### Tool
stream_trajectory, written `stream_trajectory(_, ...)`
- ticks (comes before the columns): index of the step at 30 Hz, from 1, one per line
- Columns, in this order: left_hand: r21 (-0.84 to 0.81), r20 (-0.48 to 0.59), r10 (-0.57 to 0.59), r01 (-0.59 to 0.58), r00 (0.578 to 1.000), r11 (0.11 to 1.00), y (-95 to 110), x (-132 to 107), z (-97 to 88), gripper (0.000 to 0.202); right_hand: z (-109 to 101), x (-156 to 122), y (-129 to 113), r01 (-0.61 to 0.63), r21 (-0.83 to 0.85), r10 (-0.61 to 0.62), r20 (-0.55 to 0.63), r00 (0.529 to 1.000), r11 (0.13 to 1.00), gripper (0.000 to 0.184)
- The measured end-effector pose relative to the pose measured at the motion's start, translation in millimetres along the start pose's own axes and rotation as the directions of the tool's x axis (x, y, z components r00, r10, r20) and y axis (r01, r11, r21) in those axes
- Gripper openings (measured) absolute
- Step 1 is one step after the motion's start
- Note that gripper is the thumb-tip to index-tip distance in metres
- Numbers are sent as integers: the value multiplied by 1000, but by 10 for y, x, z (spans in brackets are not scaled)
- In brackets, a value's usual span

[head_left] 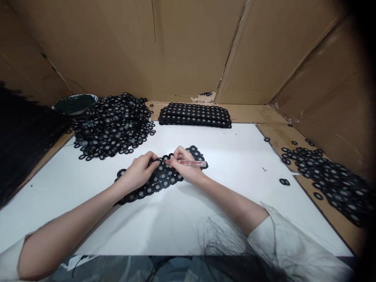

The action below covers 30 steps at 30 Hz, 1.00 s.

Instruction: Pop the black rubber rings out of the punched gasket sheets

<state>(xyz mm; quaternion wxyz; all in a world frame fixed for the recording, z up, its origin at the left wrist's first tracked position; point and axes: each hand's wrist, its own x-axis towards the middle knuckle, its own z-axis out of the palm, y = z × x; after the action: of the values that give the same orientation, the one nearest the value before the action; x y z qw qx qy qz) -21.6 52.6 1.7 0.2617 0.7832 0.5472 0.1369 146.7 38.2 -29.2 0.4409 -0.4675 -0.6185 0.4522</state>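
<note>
A long strip of joined black rings with pale centres [166, 183] lies slantwise on the white table. My left hand [140, 169] is closed at its far edge, thumb and fingertips pinching a black ring [159, 159]. In my right hand [184, 163] is a slim pen-like tool with a clear reddish handle [195, 163], its tip pointing left towards the pinched ring. Whether the tip touches the ring is too small to tell. My right hand rests over the strip, hiding part of it.
A heap of loose black rings [113, 125] stands at the back left, beside a bowl of dark green material [75, 104]. Stacked ring sheets [195, 115] lie at the back. More loose rings [335, 176] spread on the right. Cardboard walls [188, 51] enclose the white table [235, 203].
</note>
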Motion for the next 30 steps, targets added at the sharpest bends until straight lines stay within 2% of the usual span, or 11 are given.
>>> stream_trajectory(3, -36, -19, 28, -29, 999, 999, -61, 44, -11, 18, -52, -7, 5, -18, 72, 14, 58, 998, 997, 12)
stream_trajectory(9, -108, 4, -21, 22, 1000, 994, -159, 99, 23, 21, -36, -27, 16, 17, -111, -8, 82, 997, 994, 13)
stream_trajectory(13, -73, -39, -50, 47, 998, 996, -22, -8, 62, 38, -3, -57, 13, 48, -199, -26, 112, 993, 979, 11)
stream_trajectory(16, -96, -86, -76, 67, 993, 993, 111, -114, 101, 39, 31, -80, 15, 105, -216, -75, 145, 987, 971, 9)
stream_trajectory(20, -141, 1, -38, 38, 999, 989, 106, -151, 93, 35, 61, -80, 19, 133, -215, -111, 111, 988, 968, 9)
stream_trajectory(22, -86, 24, -5, 7, 1000, 996, 36, -111, 50, 37, 53, -62, 24, 80, -173, -65, 88, 994, 982, 10)
stream_trajectory(24, 41, -16, 32, -31, 999, 999, -32, -53, -2, 40, 36, -41, 28, 21, -74, -15, 73, 997, 997, 11)
stream_trajectory(26, 192, -59, 88, -75, 994, 978, -74, 1, -44, 34, 24, -28, 28, -5, 12, 4, 67, 998, 1000, 11)
stream_trajectory(30, 392, -58, 148, -114, 987, 913, -84, 50, -58, 12, 24, -36, 3, 26, -73, -20, 87, 996, 997, 11)
